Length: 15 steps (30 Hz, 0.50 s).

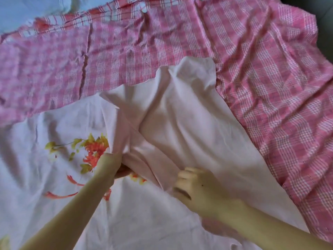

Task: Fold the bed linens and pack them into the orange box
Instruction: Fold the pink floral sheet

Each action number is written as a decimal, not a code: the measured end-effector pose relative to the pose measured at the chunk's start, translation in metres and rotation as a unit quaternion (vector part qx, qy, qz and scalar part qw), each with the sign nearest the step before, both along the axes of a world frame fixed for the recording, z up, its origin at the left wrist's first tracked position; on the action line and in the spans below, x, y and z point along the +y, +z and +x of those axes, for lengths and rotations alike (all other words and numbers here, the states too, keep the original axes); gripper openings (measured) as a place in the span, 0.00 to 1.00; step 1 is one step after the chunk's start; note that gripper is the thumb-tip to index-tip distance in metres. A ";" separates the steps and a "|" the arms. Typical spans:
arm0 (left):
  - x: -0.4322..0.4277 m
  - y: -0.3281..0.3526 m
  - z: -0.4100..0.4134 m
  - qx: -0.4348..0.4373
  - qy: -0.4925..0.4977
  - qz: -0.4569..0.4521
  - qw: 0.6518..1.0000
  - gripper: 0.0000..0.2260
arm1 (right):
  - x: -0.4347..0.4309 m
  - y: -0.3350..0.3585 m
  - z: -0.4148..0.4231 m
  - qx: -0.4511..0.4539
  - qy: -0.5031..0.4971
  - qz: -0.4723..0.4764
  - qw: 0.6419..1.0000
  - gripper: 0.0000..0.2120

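head view: a pale pink, thin cotton floral sheet [189, 123], printed with orange and yellow blooms, lies rumpled across the near half of the scene. it rests on a pink and white checked cloth [270, 78] that is spread out wide to the far side and the right. a strip of pale blue cloth [27, 11] shows at the far left corner.

the left hand [115, 166] is tucked into a bunched fold near the middle of the floral sheet, its fingers wrapped in the fabric and gripping it. the right hand [196, 184] sits just right of that fold with its fingers curled. it is blurred, so i cannot tell whether they pinch the sheet or hold nothing.

by my reading the task is at an early stage. the floral sheet is only loosely doubled over with no tidy fold, the checked cloth lies unfolded, and nothing is packed. the orange box is not in view.

count: one floral sheet, one checked cloth, one patch of blue cloth, two hands, no box seen.
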<state>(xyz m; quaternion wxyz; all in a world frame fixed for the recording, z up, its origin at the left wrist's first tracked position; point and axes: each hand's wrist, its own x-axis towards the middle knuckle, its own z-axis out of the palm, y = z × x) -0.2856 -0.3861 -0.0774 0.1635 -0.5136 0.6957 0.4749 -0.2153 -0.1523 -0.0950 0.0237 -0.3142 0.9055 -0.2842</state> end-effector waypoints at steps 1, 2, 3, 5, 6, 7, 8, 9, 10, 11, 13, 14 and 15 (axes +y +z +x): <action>-0.013 -0.002 0.010 -0.040 0.011 0.009 0.999 0.08 | -0.003 0.000 -0.002 -0.034 -0.042 -0.016 0.998 0.11; -0.024 -0.003 0.018 -0.080 0.001 0.011 0.997 0.09 | -0.007 0.002 -0.007 -0.053 -0.095 -0.015 0.994 0.14; -0.032 -0.002 0.026 -0.113 -0.028 0.004 0.993 0.09 | -0.013 0.003 -0.013 -0.054 -0.145 -0.003 0.988 0.15; -0.040 0.000 0.033 -0.144 -0.189 -0.097 0.967 0.10 | -0.025 0.000 -0.024 -0.068 -0.199 0.027 0.977 0.18; -0.043 0.000 0.034 -0.132 -0.300 -0.197 0.924 0.11 | -0.033 -0.002 -0.029 -0.105 -0.196 0.044 0.974 0.18; -0.041 -0.001 0.033 -0.086 -0.390 -0.300 0.866 0.11 | -0.037 -0.003 -0.032 -0.142 -0.193 0.059 0.969 0.17; -0.037 0.003 0.031 -0.016 -0.441 -0.372 0.816 0.08 | -0.043 -0.004 -0.034 -0.155 -0.189 0.071 0.967 0.17; -0.036 0.005 0.028 0.056 -0.473 -0.411 0.778 0.03 | -0.049 -0.005 -0.036 -0.161 -0.185 0.081 0.966 0.15; -0.033 0.005 0.022 0.113 -0.501 -0.440 0.737 0.04 | -0.051 -0.004 -0.037 -0.163 -0.189 0.087 0.964 0.14; -0.034 0.001 0.015 0.156 -0.530 -0.461 0.694 0.10 | -0.051 -0.002 -0.037 -0.157 -0.199 0.094 0.963 0.12; -0.037 0.002 -0.004 0.166 -0.602 -0.459 0.632 0.18 | -0.045 0.002 -0.042 -0.149 -0.222 0.100 0.958 0.11; -0.039 0.004 -0.013 0.120 -0.628 -0.454 0.621 0.20 | -0.040 0.006 -0.043 -0.158 -0.231 0.097 0.955 0.11; -0.042 0.005 -0.022 0.063 -0.637 -0.450 0.622 0.22 | -0.035 0.010 -0.044 -0.174 -0.230 0.086 0.954 0.11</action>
